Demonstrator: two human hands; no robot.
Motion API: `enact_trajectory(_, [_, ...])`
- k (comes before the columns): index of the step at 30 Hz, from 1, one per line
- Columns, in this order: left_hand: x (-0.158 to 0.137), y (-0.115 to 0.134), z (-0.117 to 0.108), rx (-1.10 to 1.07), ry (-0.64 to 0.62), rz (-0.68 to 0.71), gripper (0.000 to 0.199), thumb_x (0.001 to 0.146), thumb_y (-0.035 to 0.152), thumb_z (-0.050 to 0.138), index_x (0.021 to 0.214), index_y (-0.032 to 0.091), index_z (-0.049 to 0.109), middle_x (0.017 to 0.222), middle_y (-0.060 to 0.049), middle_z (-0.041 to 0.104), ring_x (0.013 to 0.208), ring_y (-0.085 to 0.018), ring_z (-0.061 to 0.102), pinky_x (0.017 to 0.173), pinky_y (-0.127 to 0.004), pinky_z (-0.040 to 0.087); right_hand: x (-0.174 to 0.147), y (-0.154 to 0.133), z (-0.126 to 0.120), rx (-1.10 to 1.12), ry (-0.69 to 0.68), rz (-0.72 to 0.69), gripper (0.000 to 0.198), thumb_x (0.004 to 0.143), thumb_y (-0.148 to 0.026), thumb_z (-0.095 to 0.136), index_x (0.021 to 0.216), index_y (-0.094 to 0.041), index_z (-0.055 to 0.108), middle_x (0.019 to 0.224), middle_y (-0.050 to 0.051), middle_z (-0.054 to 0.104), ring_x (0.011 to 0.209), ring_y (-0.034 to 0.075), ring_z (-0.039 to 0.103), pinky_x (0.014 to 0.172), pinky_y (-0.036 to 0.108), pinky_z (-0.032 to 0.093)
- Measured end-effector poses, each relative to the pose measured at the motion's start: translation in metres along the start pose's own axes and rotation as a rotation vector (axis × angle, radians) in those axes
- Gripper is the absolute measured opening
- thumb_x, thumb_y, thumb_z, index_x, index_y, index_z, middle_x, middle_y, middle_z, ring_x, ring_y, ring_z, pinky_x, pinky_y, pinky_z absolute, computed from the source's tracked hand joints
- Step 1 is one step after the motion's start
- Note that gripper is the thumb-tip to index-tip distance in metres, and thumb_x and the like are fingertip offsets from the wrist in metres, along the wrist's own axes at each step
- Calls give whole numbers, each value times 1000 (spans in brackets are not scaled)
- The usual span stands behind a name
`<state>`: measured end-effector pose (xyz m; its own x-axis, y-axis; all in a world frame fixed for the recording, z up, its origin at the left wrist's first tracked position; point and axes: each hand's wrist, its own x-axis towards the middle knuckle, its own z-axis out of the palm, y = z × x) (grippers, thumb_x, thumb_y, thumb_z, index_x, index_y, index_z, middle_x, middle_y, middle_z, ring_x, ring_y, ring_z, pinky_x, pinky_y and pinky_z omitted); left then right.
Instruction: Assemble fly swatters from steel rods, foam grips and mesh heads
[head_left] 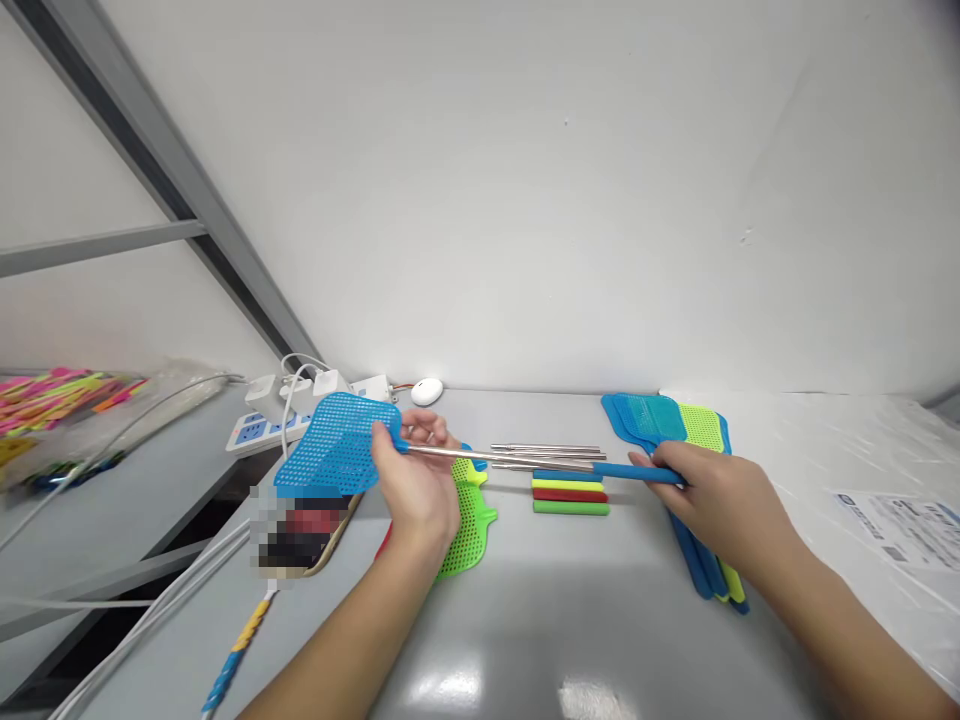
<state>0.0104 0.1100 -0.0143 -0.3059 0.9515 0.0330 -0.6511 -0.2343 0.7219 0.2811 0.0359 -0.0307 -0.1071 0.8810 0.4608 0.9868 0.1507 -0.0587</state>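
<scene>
The blue fly swatter (341, 440) is held above the counter (525, 620), roughly parallel to its back edge. The left hand (416, 490) grips it at the neck, thumb against the base of the mesh; the right hand (724, 490) is closed around the handle. Holding both ends likely keeps the thin rod steady and level.

Beneath, midway along the back edge, loose metal rods (545, 447) and colored handles (570, 509) lie side by side, probably sorted for easy reach; the held swatter partly covers them. The left forearm hides some of the green swatter head (476, 530). Toward the right edge, stacked swatters (703, 430) lie partly behind the right hand. A power strip (251, 435) and a phone (334, 545) crowd the left edge.
</scene>
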Motion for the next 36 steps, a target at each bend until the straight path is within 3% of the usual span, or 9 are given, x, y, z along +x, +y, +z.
enact_trajectory(5, [14,10,-4,9,24,106,44,91,49,30,76,16,56,63,-1,50,49,-9,44,46,-21,35,-2,-12,-1,104,-97,-273,36,92,-47,46,67,-21,48,55,-3,52,50,11,46,51,24,23])
enact_trajectory(13, [19,9,-9,49,38,135,42,93,40,30,97,13,61,72,-3,59,40,-7,39,45,-22,35,-10,-30,3,238,-141,-322,39,95,-43,42,63,-20,42,51,-4,44,46,10,35,50,26,18])
enact_trajectory(17, [11,1,-7,76,18,114,42,94,40,27,95,13,59,68,-3,60,41,-7,39,44,-22,34,-11,-31,5,346,-219,-227,39,94,-44,43,63,-20,41,52,-5,39,47,10,31,50,26,18])
enact_trajectory(21, [-22,-15,4,115,-91,9,38,94,42,32,100,14,57,68,-3,63,42,-7,41,43,-19,32,-16,-59,0,565,-383,-133,40,94,-46,41,64,-20,38,56,-5,38,52,10,33,52,25,21])
enact_trajectory(24, [-48,-23,12,135,-266,-149,46,94,49,27,109,15,54,73,-5,66,42,-9,45,43,-22,35,-18,-80,-6,864,-523,31,44,95,-49,37,63,-20,34,59,-4,37,56,10,35,54,24,24])
enact_trajectory(27, [-57,-22,15,146,-280,-105,47,94,50,26,110,15,53,74,-6,67,45,-10,46,49,-23,40,-16,-84,-4,1262,-721,192,50,93,-54,38,57,-19,33,54,-5,31,51,8,28,49,23,22])
enact_trajectory(31, [-54,-19,13,155,-295,-90,45,95,50,26,109,17,53,74,-5,67,45,-9,47,56,-25,42,-16,-79,6,1809,-1123,539,52,91,-62,30,58,-22,31,46,-10,18,39,7,11,40,23,14])
enact_trajectory(33, [-52,-19,12,154,-297,-80,46,94,52,27,110,17,53,73,-5,67,45,-10,47,55,-26,42,-17,-81,6,1786,-1094,527,53,91,-62,29,58,-22,30,46,-9,19,40,8,13,42,24,15])
enact_trajectory(36, [-49,-21,10,168,-279,-92,49,93,54,27,112,17,53,72,-5,67,44,-10,45,49,-25,39,-18,-89,0,1328,-712,291,51,91,-57,38,57,-20,32,52,-6,30,49,9,25,49,25,19])
